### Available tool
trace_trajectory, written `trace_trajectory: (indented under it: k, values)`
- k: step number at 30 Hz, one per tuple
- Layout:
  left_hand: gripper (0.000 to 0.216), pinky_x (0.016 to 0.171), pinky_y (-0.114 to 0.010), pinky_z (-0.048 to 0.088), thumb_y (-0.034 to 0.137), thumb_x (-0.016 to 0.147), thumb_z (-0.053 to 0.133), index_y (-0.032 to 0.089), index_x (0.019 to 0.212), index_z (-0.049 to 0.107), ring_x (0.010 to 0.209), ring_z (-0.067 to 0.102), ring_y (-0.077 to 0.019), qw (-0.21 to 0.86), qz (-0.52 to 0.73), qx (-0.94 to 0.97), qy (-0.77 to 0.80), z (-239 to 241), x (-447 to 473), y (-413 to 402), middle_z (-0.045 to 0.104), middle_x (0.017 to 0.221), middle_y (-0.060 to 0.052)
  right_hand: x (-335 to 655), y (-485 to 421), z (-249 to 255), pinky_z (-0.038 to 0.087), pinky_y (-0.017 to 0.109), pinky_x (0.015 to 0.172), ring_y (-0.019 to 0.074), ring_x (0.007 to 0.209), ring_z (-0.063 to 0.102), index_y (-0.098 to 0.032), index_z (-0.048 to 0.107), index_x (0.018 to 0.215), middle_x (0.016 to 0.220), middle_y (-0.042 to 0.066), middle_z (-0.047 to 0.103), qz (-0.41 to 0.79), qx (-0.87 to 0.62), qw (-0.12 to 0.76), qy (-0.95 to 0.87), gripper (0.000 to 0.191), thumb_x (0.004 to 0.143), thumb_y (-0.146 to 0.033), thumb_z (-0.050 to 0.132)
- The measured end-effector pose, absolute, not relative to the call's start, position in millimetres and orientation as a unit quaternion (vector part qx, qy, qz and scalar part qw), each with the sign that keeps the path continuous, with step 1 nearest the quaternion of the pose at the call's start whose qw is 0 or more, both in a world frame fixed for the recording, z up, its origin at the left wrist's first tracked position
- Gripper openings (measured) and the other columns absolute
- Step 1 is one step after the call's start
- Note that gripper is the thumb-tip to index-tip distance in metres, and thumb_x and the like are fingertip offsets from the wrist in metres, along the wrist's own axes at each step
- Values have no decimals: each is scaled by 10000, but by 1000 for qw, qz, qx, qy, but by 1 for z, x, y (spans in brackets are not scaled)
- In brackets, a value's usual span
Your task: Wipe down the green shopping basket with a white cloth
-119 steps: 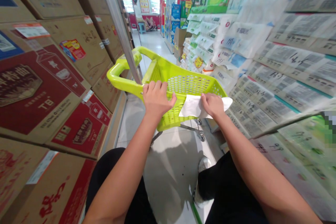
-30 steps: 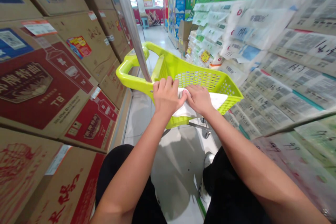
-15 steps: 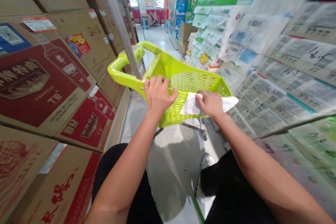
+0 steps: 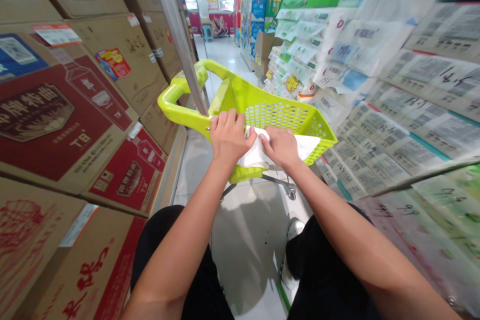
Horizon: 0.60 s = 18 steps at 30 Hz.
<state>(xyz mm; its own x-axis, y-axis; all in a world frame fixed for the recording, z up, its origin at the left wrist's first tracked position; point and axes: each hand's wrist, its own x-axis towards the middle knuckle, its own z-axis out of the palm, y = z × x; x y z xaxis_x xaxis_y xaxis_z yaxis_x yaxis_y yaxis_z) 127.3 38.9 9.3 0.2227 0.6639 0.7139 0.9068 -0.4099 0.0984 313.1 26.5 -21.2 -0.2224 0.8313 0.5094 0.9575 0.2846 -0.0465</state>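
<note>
A lime-green plastic shopping cart stands sideways in front of me, its handle to the left and its perforated basket to the right. My left hand is closed over the near rim, close to the handle. Just right of it, my right hand presses a white cloth against the same rim, fingers over the top and thumb on the near side. The cloth sticks out on both sides of that hand and reaches my left thumb. Part of the rim is hidden under the cloth and hands.
Cardboard cartons are stacked along the left. Packs of tissue paper fill the right side. A metal pole slants down to the cart's handle. Down the aisle are a person, a blue stool and an open carton.
My right hand has slid the cloth left along the rim, up to my left hand. The cart and my left hand have shifted slightly right.
</note>
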Motion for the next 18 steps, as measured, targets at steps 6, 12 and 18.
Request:
trace_trajectory:
  k: [6, 12, 18]
  values:
    - [335, 1004, -541, 339, 450, 958, 467, 215, 1063, 681, 1094, 550, -358, 173, -363, -754, -520, 8, 121, 54, 675, 1094, -142, 381, 30, -36, 266, 356, 748, 252, 871, 630, -200, 645, 902, 919, 103, 743, -152, -634, 195, -733, 475, 1082, -488, 312]
    - [334, 986, -553, 340, 478, 948, 490, 221, 1034, 684, 1088, 551, -364, 171, -365, -757, -515, 7, 134, 50, 670, 1101, -142, 403, 34, -43, 241, 361, 743, 261, 860, 621, -190, 657, 859, 886, 117, 740, -182, -689, 206, -670, 476, 1073, -447, 318]
    - [366, 987, -550, 340, 491, 928, 532, 211, 1119, 668, 1079, 555, -370, 175, -363, -766, -501, 7, 147, 33, 659, 1116, -149, 328, 31, -33, 269, 365, 806, 262, 936, 598, -205, 649, 904, 920, 102, 734, -157, -642, 275, -699, 430, 1079, -438, 332]
